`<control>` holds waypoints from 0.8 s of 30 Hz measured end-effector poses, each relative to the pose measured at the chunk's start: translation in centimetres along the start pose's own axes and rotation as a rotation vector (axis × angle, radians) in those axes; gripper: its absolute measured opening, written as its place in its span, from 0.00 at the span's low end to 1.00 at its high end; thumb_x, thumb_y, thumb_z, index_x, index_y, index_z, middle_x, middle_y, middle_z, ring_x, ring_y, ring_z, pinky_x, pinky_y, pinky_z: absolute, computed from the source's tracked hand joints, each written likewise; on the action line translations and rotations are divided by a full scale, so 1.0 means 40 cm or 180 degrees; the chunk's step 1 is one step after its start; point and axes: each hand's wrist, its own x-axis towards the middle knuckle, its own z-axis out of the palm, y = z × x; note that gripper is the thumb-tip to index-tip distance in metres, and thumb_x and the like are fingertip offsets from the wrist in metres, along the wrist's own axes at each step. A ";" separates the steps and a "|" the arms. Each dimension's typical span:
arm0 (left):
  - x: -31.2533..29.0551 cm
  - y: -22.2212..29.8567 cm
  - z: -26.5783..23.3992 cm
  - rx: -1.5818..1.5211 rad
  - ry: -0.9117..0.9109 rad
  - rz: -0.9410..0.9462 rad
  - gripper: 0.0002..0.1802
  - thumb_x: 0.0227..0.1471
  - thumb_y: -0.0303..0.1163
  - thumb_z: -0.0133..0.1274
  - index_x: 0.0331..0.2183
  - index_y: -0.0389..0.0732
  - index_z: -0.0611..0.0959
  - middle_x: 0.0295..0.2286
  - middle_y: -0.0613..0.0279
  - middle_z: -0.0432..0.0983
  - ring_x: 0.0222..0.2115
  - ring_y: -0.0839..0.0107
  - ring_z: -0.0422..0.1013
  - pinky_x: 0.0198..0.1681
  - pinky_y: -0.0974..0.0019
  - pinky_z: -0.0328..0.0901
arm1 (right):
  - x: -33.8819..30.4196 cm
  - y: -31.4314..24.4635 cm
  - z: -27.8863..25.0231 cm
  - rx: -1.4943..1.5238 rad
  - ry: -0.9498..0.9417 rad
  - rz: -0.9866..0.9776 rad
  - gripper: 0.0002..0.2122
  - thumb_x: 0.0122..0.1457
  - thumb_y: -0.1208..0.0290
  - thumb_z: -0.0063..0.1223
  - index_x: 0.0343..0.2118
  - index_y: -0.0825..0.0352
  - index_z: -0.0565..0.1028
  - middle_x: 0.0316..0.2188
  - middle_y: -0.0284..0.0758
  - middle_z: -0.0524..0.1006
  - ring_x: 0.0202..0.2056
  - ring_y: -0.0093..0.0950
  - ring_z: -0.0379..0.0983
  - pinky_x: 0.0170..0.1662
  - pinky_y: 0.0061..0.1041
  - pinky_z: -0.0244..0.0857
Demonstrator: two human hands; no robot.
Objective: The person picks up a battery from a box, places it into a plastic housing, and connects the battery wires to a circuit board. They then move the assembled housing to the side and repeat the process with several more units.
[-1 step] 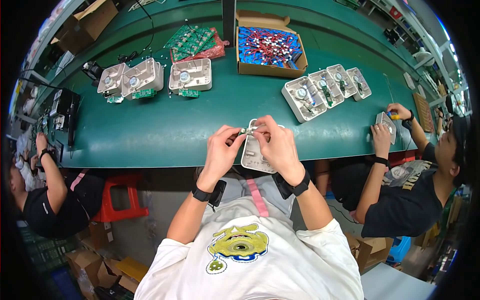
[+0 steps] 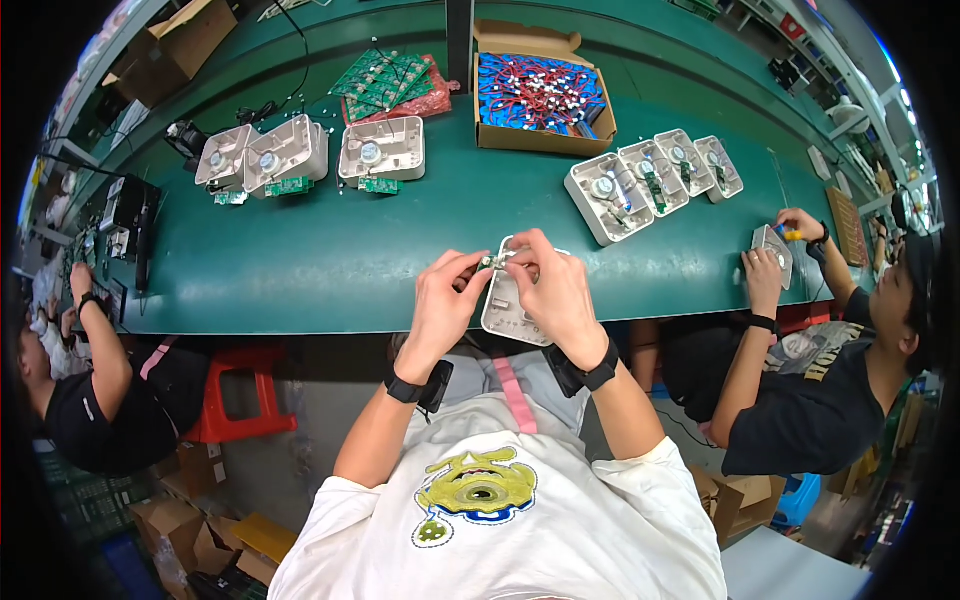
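Observation:
At the near edge of the green bench lies an off-white plastic housing point(image 2: 499, 318), partly hidden under my right hand. Above its far left part, a small green circuit board point(image 2: 489, 263) with a pale connector sits between my fingertips. My left hand point(image 2: 442, 304) pinches the board from the left, thumb and forefinger closed. From the other side my right hand point(image 2: 560, 300) is closed at the board's right end, its fingertips around what looks like a white connector. Fingers hide most of this small part.
Several open housings with speakers stand at right point(image 2: 607, 190) and left point(image 2: 380, 150). A cardboard box point(image 2: 545, 140) holds blue packs with red wires, near stacked green circuit boards point(image 2: 378, 80). Co-workers sit on both sides; the right one point(image 2: 800, 390) handles another housing. A red stool point(image 2: 250, 395) stands at left.

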 end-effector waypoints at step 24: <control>-0.006 0.039 -0.007 0.0319 -0.0178 0.0456 0.13 0.54 0.18 0.63 0.43 0.31 0.86 0.35 0.57 0.80 0.28 0.72 0.75 0.34 0.68 0.71 | -0.003 -0.003 0.053 -0.0217 0.0503 -0.0289 0.12 0.55 0.89 0.58 0.39 0.69 0.70 0.26 0.41 0.81 0.30 0.41 0.83 0.33 0.34 0.75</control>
